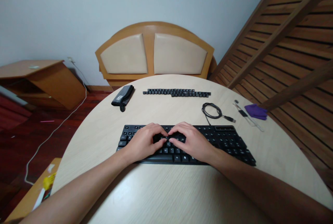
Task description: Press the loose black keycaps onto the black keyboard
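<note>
Pale round table [145,192], black keyboard [186,158], bare sockets [136,127], lettered keycaps [165,150], left hand [143,140] and right hand [194,141] curled above, grip unclear

Behind the padded headboard [151,52] we see a pale wall [125,0]; left of it, a wooden cabinet [56,88] on reddish floor [23,135]; right, slatted wood panelling [275,47]; in front, a round table [130,196].
</note>
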A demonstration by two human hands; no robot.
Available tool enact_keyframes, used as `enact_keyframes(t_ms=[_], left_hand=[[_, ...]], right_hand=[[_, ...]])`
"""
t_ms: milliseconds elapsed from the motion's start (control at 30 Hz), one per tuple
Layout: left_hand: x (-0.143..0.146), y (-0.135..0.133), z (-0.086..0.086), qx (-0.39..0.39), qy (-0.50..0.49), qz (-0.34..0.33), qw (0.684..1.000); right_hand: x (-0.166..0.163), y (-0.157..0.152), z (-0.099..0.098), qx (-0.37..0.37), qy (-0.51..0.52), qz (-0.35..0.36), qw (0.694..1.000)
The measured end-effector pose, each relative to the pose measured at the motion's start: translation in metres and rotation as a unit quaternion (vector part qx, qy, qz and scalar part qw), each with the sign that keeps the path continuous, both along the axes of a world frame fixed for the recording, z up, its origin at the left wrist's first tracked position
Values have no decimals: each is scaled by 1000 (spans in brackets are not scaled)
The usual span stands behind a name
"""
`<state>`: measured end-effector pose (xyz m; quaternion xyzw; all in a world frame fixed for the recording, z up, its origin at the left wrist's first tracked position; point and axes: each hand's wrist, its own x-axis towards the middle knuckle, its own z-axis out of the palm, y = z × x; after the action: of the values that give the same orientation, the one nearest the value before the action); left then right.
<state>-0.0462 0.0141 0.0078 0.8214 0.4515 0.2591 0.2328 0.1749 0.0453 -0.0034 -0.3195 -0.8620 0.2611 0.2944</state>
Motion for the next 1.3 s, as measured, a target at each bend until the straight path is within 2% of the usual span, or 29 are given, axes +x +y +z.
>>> enact_keyframes(t_ms=[267,600,1067,1300], left_hand=[[1,-1,3,-8,7,7,1000],[0,1,-1,-14,3,12,1000],[2,0,1,-4,-7,7,1000],[2,0,-2,5,-14,2,1000]], right_hand=[[1,1,-1,4,-3,2,1000],[0,1,0,15,3,30,999],[0,2,-1,14,7,33,999],[-1,2,-2,17,-7,10,1000]])
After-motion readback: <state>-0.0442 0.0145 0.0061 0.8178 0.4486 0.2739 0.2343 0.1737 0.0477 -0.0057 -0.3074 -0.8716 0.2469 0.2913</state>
